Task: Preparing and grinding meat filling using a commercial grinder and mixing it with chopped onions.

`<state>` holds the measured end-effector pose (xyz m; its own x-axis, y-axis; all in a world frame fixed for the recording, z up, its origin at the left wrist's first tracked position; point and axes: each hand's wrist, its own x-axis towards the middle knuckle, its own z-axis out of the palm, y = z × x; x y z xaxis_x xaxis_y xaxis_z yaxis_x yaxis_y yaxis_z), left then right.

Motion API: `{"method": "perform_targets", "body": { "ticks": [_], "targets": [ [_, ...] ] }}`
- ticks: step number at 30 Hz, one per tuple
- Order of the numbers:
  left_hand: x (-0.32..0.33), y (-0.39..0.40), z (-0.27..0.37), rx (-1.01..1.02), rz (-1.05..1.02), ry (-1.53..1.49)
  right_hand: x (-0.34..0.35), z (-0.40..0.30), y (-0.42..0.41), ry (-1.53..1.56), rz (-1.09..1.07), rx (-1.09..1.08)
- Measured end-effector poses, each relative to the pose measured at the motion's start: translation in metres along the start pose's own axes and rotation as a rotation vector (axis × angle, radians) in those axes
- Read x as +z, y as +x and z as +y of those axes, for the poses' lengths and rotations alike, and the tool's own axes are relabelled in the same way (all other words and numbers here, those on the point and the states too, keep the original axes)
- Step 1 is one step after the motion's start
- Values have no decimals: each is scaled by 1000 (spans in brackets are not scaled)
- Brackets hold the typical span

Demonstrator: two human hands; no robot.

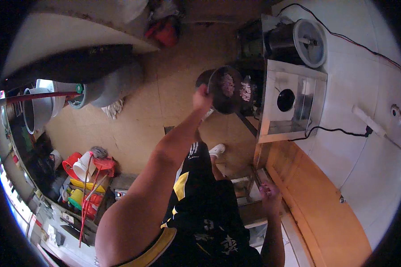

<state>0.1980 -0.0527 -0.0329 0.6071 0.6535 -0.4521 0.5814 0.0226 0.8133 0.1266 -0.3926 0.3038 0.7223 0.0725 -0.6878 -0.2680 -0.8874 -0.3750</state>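
My left hand (203, 99) is reached out and closed on the rim of a dark round pot (224, 105). The pot looks tilted, its mouth facing right. Pale pink pieces (228, 85), perhaps food, lie inside it. More pale pieces (245, 91) show just past the rim, in a dark spot whose container I cannot make out. My right hand (270, 193) is low on the right with its fingers curled, beside the edge of a metal-framed shelf unit (254, 187). Whether it grips that edge or something small is unclear.
Right of the pot stands a metal box with a round hole (295, 123), beside a lidded dark container (309, 43). A black cord (337, 131) runs to a wall plug. Large grey bins (40, 110), a mop (99, 152) and red and white buckets (83, 167) stand left on the tan floor.
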Motion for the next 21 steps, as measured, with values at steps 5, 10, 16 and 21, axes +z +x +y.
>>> {"method": "perform_targets", "body": {
  "ticks": [5,10,16,21],
  "targets": [
    [2,5,-12,-118,-45,-33,12,18,3,-71,19,-78],
    [-14,24,-64,27,64,43,29,4,12,-74,-113,-34],
    [-50,25,-81,-242,-105,156,61,38,30,-50,-164,-92],
    [-103,24,-168,84,269,-1,93,60,58,-62,-282,-170]
  ]
}}
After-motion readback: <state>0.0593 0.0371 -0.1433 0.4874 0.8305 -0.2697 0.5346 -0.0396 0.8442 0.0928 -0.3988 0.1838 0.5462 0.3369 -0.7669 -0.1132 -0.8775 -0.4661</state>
